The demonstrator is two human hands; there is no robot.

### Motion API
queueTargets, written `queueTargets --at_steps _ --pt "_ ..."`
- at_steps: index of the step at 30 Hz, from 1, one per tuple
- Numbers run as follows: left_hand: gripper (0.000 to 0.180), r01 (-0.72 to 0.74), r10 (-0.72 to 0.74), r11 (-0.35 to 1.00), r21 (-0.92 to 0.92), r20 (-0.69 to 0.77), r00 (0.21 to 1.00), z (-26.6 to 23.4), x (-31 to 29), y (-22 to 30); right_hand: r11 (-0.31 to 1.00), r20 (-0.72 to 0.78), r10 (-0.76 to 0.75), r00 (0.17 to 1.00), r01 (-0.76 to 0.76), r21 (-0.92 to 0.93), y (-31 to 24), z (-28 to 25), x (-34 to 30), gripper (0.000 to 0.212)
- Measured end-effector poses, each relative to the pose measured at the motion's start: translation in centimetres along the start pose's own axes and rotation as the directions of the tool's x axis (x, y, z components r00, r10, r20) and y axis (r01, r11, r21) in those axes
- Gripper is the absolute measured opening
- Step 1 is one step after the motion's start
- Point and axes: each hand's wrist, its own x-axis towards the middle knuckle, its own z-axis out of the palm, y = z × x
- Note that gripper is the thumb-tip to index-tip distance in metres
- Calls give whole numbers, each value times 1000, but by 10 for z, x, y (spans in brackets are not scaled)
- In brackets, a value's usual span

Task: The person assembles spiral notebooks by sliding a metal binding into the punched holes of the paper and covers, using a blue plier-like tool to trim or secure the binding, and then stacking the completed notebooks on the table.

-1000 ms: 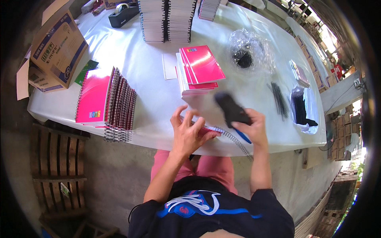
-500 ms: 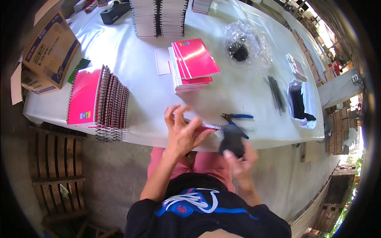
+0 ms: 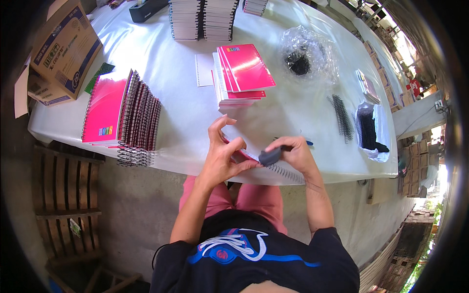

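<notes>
Pink-covered spiral notebook point(image 3: 239, 155) lies pinned at the white surface point(image 3: 185, 112) edge by the left hand point(image 3: 222, 151), steadying its wire coil point(image 3: 286, 172) while the right hand point(image 3: 293, 154) keeps a closed grip on a dark-handled tool point(image 3: 270, 156).

Glossy pink notebook covers point(image 3: 246, 66), black wire spirals point(image 3: 340, 117), crinkled clear plastic bag point(image 3: 308, 51), matt brown cardboard box point(image 3: 66, 46), smooth white tabletop point(image 3: 161, 63)

white tablecloth point(image 3: 161, 68), hot-pink notebook covers point(image 3: 246, 66) at 12 o'clock, pink-fronted bound stack point(image 3: 105, 110) with black wire coils at 9, black comb bindings point(image 3: 342, 117) at 3, brown cardboard box point(image 3: 63, 44) with blue print at 10, dark grey tool point(image 3: 270, 156) at centre
</notes>
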Motion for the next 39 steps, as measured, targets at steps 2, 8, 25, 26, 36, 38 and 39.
queueTargets --at_steps 2,8,25,26,36,38,39 --pt "46 -12 12 1000 0 -8 1000 0 1 0 993 -3 -13 1000 13 118 -6 -2 -1 23" --pt "44 10 -9 1000 -25 38 999 -2 0 1 996 1 -85 996 85 37 -4 9 2 23" --pt "64 10 -11 985 -173 -4 1000 1 4 -22 969 -146 -4 989 -32 -244 5 24 25 21" --pt "65 0 -3 981 -192 -18 1000 1 5 -23 932 -160 -102 982 38 -361 2 23 24 21" --pt "96 182 -189 918 -351 15 982 10 2 -37 969 -85 -74 994 51 -243 -8 43 38 23" --pt "96 207 -206 922 -326 39 978 7 8 -35 937 -59 -108 992 82 -341 -13 45 44 23" --pt "97 204 -199 921 -332 51 979 8 9 -37 953 -54 -167 984 147 -266 -19 47 43 22"
